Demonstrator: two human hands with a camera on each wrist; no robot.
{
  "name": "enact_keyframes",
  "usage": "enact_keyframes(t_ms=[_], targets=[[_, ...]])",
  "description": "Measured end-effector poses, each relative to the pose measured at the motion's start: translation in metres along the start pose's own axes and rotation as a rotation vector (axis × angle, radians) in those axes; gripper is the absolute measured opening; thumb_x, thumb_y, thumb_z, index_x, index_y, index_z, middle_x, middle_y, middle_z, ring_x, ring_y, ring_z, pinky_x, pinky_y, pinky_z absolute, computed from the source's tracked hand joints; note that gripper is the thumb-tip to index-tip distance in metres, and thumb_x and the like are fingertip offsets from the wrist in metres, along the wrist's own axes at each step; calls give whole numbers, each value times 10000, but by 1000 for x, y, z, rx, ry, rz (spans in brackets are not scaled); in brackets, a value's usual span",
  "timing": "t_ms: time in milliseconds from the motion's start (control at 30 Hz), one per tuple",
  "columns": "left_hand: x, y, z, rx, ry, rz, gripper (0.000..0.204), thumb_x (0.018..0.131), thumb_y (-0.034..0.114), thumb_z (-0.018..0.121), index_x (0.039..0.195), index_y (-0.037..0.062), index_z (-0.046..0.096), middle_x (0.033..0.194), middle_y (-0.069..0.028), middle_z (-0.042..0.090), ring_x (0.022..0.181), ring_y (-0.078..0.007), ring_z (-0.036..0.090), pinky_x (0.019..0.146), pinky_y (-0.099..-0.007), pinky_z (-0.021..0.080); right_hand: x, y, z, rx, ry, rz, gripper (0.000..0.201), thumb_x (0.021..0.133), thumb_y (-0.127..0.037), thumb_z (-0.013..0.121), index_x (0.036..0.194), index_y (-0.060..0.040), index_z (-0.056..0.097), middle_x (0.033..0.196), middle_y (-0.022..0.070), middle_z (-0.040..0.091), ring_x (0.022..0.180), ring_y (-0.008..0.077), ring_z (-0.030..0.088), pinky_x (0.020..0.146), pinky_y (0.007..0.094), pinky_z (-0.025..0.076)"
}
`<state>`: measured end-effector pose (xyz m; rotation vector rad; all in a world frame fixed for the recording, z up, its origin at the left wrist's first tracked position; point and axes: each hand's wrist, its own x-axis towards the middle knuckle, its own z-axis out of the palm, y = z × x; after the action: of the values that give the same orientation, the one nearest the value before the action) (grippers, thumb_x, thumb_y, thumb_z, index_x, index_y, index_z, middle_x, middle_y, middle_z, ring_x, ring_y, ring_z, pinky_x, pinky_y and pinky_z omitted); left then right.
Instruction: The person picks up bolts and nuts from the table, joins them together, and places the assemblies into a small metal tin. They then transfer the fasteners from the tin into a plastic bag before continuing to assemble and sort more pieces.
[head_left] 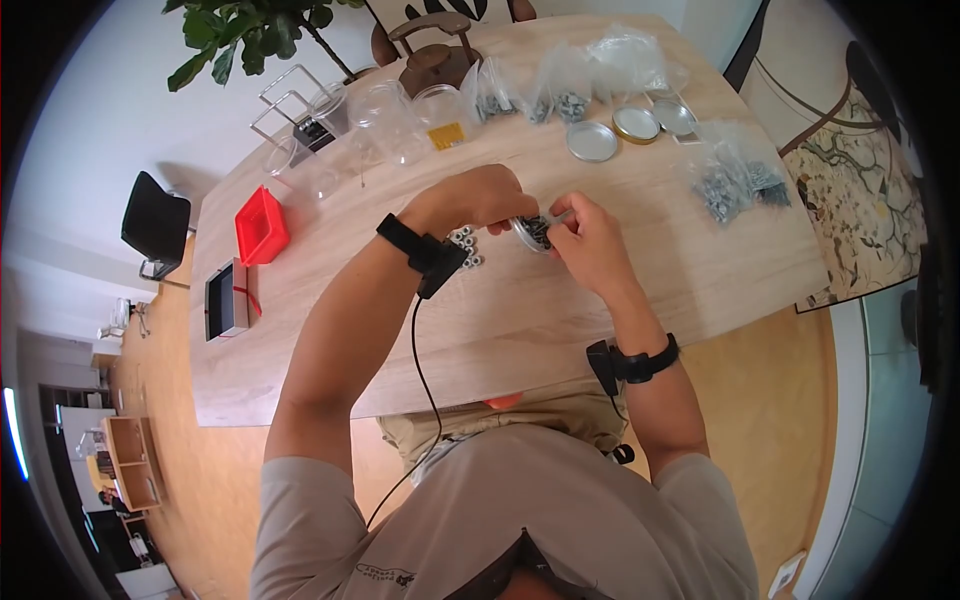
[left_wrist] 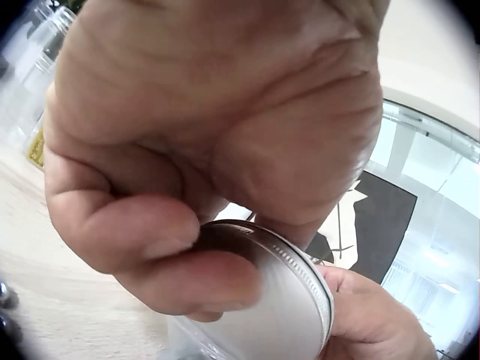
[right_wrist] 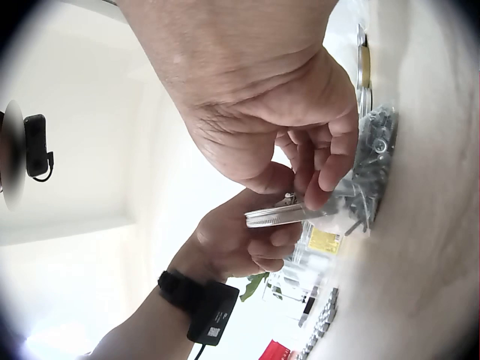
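Observation:
My left hand (head_left: 490,198) grips a round silver metal lid (left_wrist: 281,304) by its rim, with the fingers curled over it. Small dark screws (head_left: 535,232) lie inside the lid. From the other side, my right hand (head_left: 592,245) reaches to the lid, its thumb and bent fingers close over the screws. In the right wrist view, its fingertips (right_wrist: 316,196) are right at the ridged rim; I cannot tell whether they pinch a screw. Several small silver ring-shaped nuts (head_left: 467,250) stand grouped on the table beside the left hand.
Along the table's (head_left: 400,370) far side stand clear jars (head_left: 385,115), bags of hardware (head_left: 570,95) and loose lids (head_left: 592,142). Another bag of screws (head_left: 725,190) lies right. A red bin (head_left: 262,225) and a grey box (head_left: 228,300) sit left. A cable (head_left: 425,365) hangs from the left wrist.

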<state>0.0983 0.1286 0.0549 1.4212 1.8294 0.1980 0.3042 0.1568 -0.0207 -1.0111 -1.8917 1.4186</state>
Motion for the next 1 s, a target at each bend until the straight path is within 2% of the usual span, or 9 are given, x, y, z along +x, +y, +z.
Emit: enact_keyframes(t_ms=[100, 200, 300, 400, 433, 633, 733, 833, 1000], targets=[[8, -15, 3, -87, -23, 19, 445, 841, 369, 745, 682, -45, 704, 614, -104, 662, 517, -183, 599, 505, -368, 457, 3, 11, 7, -9, -1, -22, 254, 879, -100, 722, 1110, 4, 698, 848, 172, 768, 787, 280, 769, 720, 393, 583], [10, -15, 2, -29, 12, 28, 411, 826, 343, 767, 668, -30, 697, 604, -96, 650, 494, -183, 575, 465, -357, 428, 1, 15, 12, -45, -6, -88, 275, 891, -100, 714, 1147, -4, 690, 846, 162, 764, 773, 275, 760, 719, 396, 582], [5, -4, -17, 86, 38, 71, 405, 822, 350, 767, 677, -23, 708, 594, -90, 649, 500, -187, 585, 475, -357, 435, -4, 0, 12, 5, 63, -169, 317, 899, -88, 706, 1205, -10, 677, 832, 143, 751, 753, 260, 746, 714, 391, 578], [-10, 24, -43, 231, 34, 89, 362, 862, 328, 757, 787, -26, 755, 590, -62, 630, 521, -155, 588, 504, -329, 433, -8, -17, 15, 143, 102, -240, 359, 903, -69, 695, 1256, -14, 659, 810, 127, 732, 719, 242, 730, 703, 379, 572], [-14, 32, -47, 292, 40, 119, 368, 853, 326, 747, 779, -35, 752, 590, -92, 645, 529, -188, 624, 518, -339, 469, -8, -19, 15, 155, 105, -222, 365, 903, -63, 692, 1262, -12, 658, 807, 125, 731, 715, 236, 729, 700, 376, 570], [-8, 37, -25, 484, 81, 75, 422, 890, 333, 663, 761, -62, 742, 639, -164, 688, 565, -260, 697, 577, -393, 553, -5, -13, 15, 62, 54, -155, 395, 906, -53, 676, 1297, -5, 653, 792, 118, 727, 700, 228, 730, 693, 371, 566], [0, 25, -27, 317, 119, 57, 402, 868, 322, 645, 732, -33, 774, 709, -198, 744, 720, -354, 753, 730, -459, 593, -9, -11, 13, 81, 67, -122, 401, 907, -59, 676, 1304, -4, 657, 787, 122, 725, 711, 231, 734, 701, 379, 568], [-1, 23, -26, 535, 201, 194, 399, 898, 303, 617, 781, -37, 788, 835, -254, 769, 840, -397, 766, 808, -479, 597, -6, -12, 12, 76, 64, -120, 402, 907, -66, 679, 1304, -4, 659, 791, 129, 726, 721, 235, 738, 711, 386, 570], [-4, 22, -16, 566, 253, 119, 362, 904, 293, 659, 936, -38, 802, 971, -279, 778, 963, -440, 763, 876, -494, 607, -4, -7, 15, 53, 79, -126, 426, 903, -85, 687, 1320, 3, 666, 815, 142, 738, 740, 260, 745, 736, 397, 581]])
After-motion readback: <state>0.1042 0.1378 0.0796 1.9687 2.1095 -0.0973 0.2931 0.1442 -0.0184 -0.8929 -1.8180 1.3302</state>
